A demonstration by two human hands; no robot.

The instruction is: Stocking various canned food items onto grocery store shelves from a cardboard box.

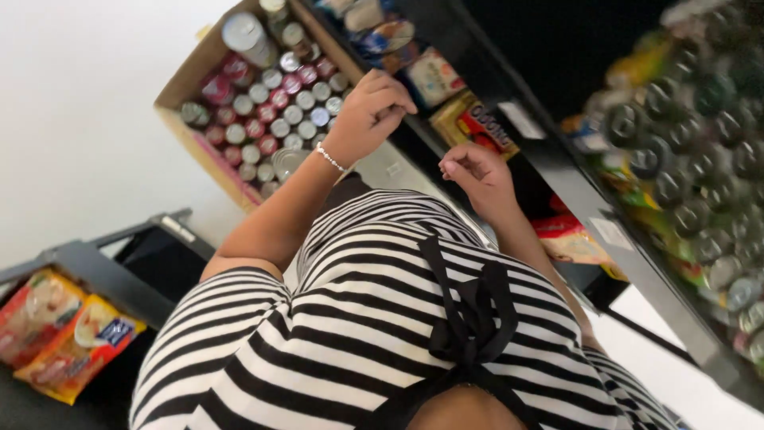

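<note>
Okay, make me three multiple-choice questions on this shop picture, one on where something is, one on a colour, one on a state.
1. Where do the loose cans sit?
A. in a cardboard box on the floor
B. on a chair
C. in a sink

2. What colours is the striped top?
A. red and green
B. black and white
C. all blue

3. How is the right hand?
A. gripping a can
B. flat on the floor
C. loosely curled, holding nothing

Answers:
1 A, box walls surround them.
2 B, the stripes alternate.
3 C, its fingers enclose nothing.
</note>
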